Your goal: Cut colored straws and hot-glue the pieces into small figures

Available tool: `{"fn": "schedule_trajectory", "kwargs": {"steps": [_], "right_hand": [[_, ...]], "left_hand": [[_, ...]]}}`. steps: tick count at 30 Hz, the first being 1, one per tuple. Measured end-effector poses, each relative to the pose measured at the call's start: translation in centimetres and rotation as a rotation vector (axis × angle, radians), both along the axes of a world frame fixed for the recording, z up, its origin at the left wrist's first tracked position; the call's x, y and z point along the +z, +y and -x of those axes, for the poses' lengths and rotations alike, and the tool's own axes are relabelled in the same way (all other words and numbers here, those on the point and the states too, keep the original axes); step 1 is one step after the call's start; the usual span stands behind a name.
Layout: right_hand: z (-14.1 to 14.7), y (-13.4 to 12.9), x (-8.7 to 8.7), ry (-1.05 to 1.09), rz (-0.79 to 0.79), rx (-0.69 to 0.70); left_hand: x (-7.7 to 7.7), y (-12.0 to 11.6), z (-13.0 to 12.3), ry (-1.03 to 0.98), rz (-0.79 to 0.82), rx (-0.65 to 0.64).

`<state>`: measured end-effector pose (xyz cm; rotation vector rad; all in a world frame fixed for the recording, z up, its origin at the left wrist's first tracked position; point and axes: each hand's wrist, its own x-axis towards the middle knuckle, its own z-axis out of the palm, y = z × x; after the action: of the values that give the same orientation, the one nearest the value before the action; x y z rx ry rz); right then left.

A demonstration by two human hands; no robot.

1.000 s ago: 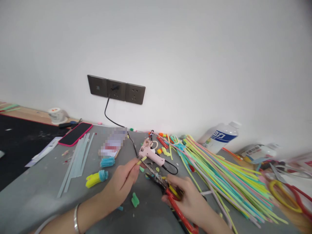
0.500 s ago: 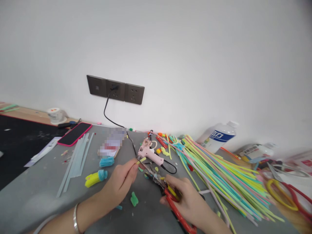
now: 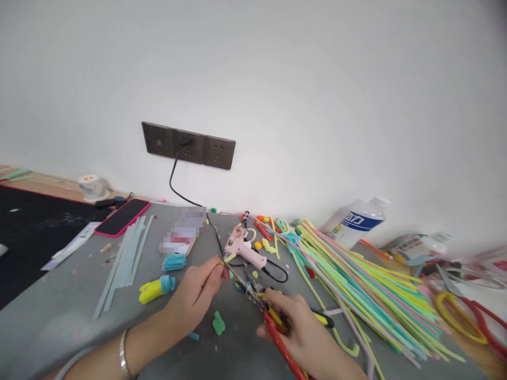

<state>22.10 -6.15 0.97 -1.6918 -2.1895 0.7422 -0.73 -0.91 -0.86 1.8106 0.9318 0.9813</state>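
Note:
My left hand (image 3: 202, 287) is closed in a pinch on a short yellow pipe cleaner piece (image 3: 229, 258), whose end sticks out past the fingertips. My right hand (image 3: 301, 327) wraps around the red-handled scissors (image 3: 277, 340). Their long thin blades point up and left, with the tip close to the left fingertips and the yellow piece. Behind the right hand lies another tool with a yellow and black handle (image 3: 324, 319), mostly covered. A pink glue gun (image 3: 245, 250) rests just beyond both hands. Below the blades is a small green fuzzy piece (image 3: 218, 323).
A large bundle of coloured pipe cleaners (image 3: 356, 285) spreads to the right, before a white bottle (image 3: 358, 221). More scissors (image 3: 461, 309) lie far right. At left are a pink-edged phone (image 3: 122, 217), glue sticks (image 3: 129, 253) and a yellow-and-blue fuzzy bundle (image 3: 156, 289). A black cord (image 3: 172, 177) runs to the wall socket.
My right hand and the scissors have shifted slightly left, and the blades sit nearer the yellow piece. The yellow and black handle now shows beside the right hand. My left hand has barely moved.

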Motion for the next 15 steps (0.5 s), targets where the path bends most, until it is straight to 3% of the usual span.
{"fn": "schedule_trajectory", "kwargs": {"steps": [10, 15], "right_hand": [[-0.7, 0.7, 0.1, 0.096, -0.055, -0.026], [-4.3, 3.0, 0.0, 0.236, -0.209, -0.249]], "left_hand": [[-0.1, 0.0, -0.3, -0.090, 0.065, 0.031], [0.2, 0.4, -0.6, -0.197, 0.119, 0.083]]}}
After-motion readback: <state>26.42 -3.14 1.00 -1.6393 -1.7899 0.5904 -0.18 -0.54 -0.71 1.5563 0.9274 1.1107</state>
